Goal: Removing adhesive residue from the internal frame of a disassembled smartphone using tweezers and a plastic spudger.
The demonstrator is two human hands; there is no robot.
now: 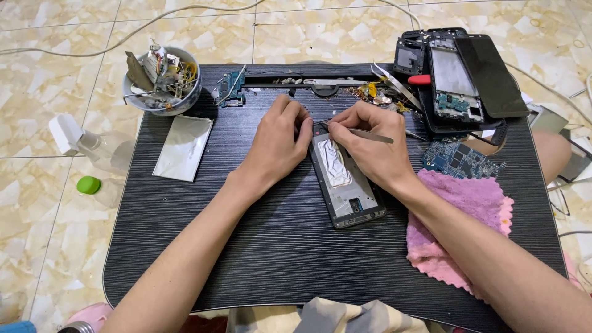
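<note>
An opened phone frame (346, 185) with a silvery inner plate lies at the middle of a small black table (271, 246). My left hand (275, 143) rests on the phone's upper left edge, fingers curled against it. My right hand (369, 145) grips thin metal tweezers (364, 132), whose tip touches the phone's top end. The tweezers run across the back of my fingers.
A bowl (161, 81) of scrap parts stands at the back left, beside a silvery sheet (184, 147). Stacked dismantled phones (459, 77), a blue circuit board (459, 158) and a pink cloth (459, 225) lie on the right. A plastic bottle (92, 148) lies on the floor.
</note>
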